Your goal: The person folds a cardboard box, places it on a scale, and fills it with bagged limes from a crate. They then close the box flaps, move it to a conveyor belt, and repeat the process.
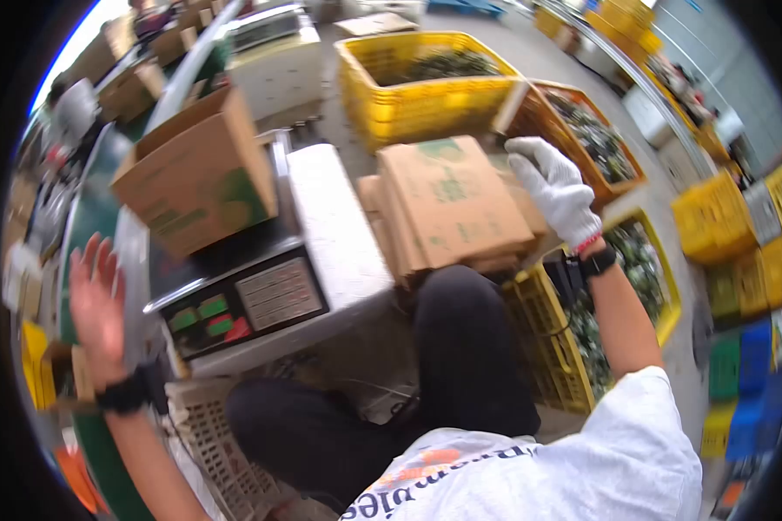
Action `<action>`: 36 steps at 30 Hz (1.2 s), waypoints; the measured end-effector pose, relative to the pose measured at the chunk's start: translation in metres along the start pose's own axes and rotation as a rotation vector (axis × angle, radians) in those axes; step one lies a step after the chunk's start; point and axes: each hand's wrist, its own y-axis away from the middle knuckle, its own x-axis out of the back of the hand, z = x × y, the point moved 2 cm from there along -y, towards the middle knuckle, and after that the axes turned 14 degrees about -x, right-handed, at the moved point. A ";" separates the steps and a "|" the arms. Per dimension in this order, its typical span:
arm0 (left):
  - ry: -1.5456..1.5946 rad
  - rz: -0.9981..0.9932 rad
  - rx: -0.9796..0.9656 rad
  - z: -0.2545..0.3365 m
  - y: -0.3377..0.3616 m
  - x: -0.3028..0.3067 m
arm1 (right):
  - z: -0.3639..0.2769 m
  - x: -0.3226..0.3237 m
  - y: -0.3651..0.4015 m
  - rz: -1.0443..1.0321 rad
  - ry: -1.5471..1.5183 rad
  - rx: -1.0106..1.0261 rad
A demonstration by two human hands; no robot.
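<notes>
My left hand [98, 300] is bare and held up beside the scale, with its fingers spread and nothing in it. My right hand [552, 182] wears a white knit glove. Its fingers are curled in, and I see nothing held in them. It is over the right side of a stack of flattened cardboard boxes [456, 204] printed in green. An erected cardboard box [195, 174] with its top open stands on a digital scale [243, 304], left of the stack. I cannot see into its bottom.
A white foam block [334, 221] lies between scale and stack. Yellow crates [426, 104] and an orange crate [621, 187] hold dark green produce in bundles. Another yellow crate [552, 352] sits by my right knee. A green conveyor [87, 208] runs along the left. A person [74, 113] is farther back.
</notes>
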 end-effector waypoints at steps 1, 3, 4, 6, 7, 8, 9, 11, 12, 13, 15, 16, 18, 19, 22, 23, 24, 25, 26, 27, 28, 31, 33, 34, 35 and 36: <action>0.038 0.059 0.017 0.003 0.024 -0.027 | 0.026 0.032 0.015 0.043 -0.023 -0.137; 0.060 -0.139 0.011 -0.010 0.060 -0.054 | 0.089 0.097 0.057 0.222 -0.102 -0.461; 0.077 -0.198 0.048 -0.017 0.079 -0.084 | 0.115 0.128 0.081 0.274 -0.092 -0.642; 0.131 -0.269 0.119 -0.036 0.102 -0.126 | 0.170 0.185 0.134 0.268 -0.081 -0.933; 0.136 -0.323 0.132 -0.045 0.108 -0.141 | 0.196 0.205 0.162 0.134 -0.040 -1.065; 0.139 -0.337 0.131 -0.053 0.113 -0.157 | 0.192 0.206 0.182 0.047 0.115 -1.121; 0.120 -0.309 0.181 -0.062 0.116 -0.173 | 0.206 0.207 0.201 -0.140 0.277 -1.053; 0.097 -0.294 0.225 -0.077 0.117 -0.195 | 0.198 0.185 0.222 -0.313 0.445 -0.902; 0.094 -0.303 0.272 -0.085 0.118 -0.204 | 0.213 0.172 0.232 -0.324 0.418 -0.931; 0.088 -0.310 0.318 -0.092 0.119 -0.214 | 0.206 0.157 0.229 -0.332 0.461 -0.923; 0.075 -0.295 0.337 -0.101 0.121 -0.230 | 0.212 0.124 0.223 -0.249 0.379 -0.887; 0.076 -0.313 0.371 -0.106 0.122 -0.234 | 0.206 0.112 0.215 -0.213 0.390 -0.872; 0.075 -0.356 0.413 -0.116 0.124 -0.237 | 0.202 0.085 0.197 -0.256 0.472 -0.878; 0.061 -0.363 0.409 -0.119 0.125 -0.238 | 0.204 0.072 0.187 -0.336 0.545 -0.898; 0.060 -0.351 0.491 -0.134 0.128 -0.238 | 0.214 0.074 0.162 -0.432 0.458 -0.947; 0.048 -0.360 0.497 -0.137 0.129 -0.238 | 0.226 0.080 0.163 -0.446 0.356 -0.982; 0.056 -0.347 0.526 -0.142 0.130 -0.238 | 0.254 0.083 0.176 -0.342 0.232 -0.922; 0.070 -0.330 0.550 -0.148 0.130 -0.238 | 0.266 0.088 0.183 -0.296 0.105 -0.863; 0.080 -0.325 0.563 -0.152 0.130 -0.236 | 0.286 0.091 0.194 -0.199 -0.042 -0.855; 0.078 -0.322 0.563 -0.155 0.129 -0.235 | 0.300 0.092 0.205 -0.105 -0.189 -0.843; 0.079 -0.320 0.565 -0.157 0.129 -0.234 | 0.293 0.099 0.210 -0.103 -0.414 -0.938; 0.073 -0.310 0.577 -0.163 0.128 -0.231 | 0.267 0.116 0.211 0.029 -0.497 -1.023; 0.074 -0.299 0.584 -0.169 0.127 -0.230 | 0.254 0.116 0.196 0.157 -0.470 -0.761; 0.069 -0.304 0.588 -0.172 0.126 -0.229 | 0.230 0.122 0.181 0.148 -0.324 -0.671; 0.065 -0.308 0.590 -0.175 0.125 -0.228 | 0.205 0.125 0.161 0.138 -0.180 -0.577; 0.069 -0.316 0.592 -0.178 0.124 -0.226 | 0.207 0.124 0.145 0.141 -0.071 -0.437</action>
